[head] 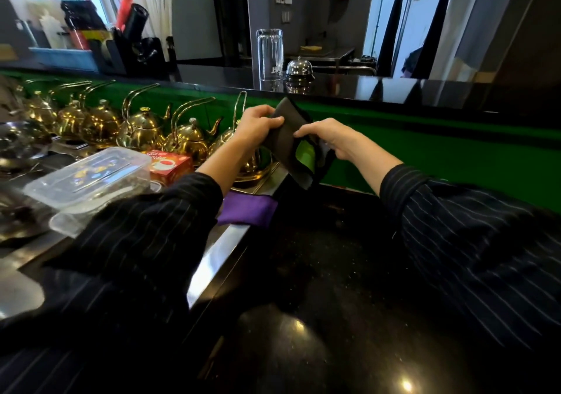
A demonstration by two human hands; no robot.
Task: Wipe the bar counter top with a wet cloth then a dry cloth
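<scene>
Red tea box (pixel 170 167) text unreadable; left hand (pixel 258 126), right hand (pixel 331 138) grips closed, pinching dark cloth (pixel 291 138) mid-frame above table (pixel 334 272).

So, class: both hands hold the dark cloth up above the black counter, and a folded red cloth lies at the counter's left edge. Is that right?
Not quite. The folded cloth at the left edge of the counter is purple, not red; the head view shows it. The rest stands: the left hand and right hand hold the dark cloth up above the black counter.
</scene>
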